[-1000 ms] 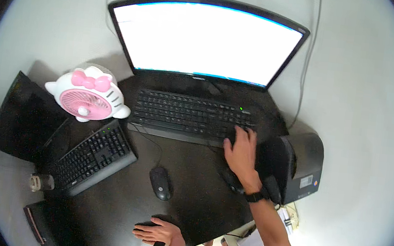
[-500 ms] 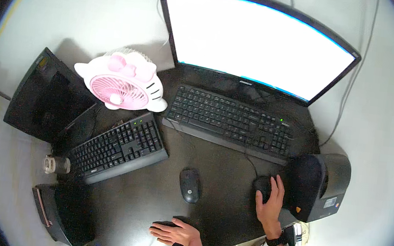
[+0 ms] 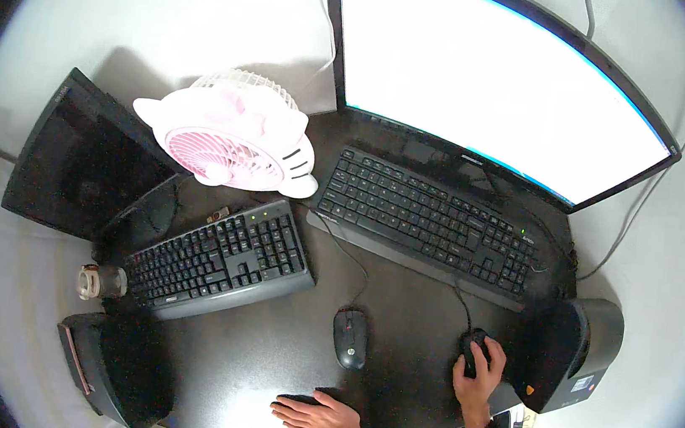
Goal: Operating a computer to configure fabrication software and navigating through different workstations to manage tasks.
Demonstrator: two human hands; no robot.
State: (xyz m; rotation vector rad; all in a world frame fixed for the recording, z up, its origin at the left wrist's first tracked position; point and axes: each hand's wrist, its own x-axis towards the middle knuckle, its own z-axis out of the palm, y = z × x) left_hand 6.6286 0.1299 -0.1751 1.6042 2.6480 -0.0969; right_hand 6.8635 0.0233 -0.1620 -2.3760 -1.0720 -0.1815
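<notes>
My right hand rests over a black wired mouse at the right of the dark desk, its fingers bent around the mouse's sides. A black band circles that wrist. Near the desk's front edge my left hand lies flat with straight fingers, holding nothing. A device on dark straps sits at its wrist. Just beyond it is a second black wired mouse, untouched. A black keyboard stretches below the large lit monitor, whose bright screen is washed out.
Another black keyboard sits at the left, angled before a smaller dark monitor. Between the monitors stands a pink and white cat-shaped fan. Black boxy devices flank the desk at right and front left. A clear jar stands at the left edge.
My view has shifted, so the monitor and keyboards appear farther right. The fingers of my right hand are more bent over the mouse. My left hand still lies flat.
</notes>
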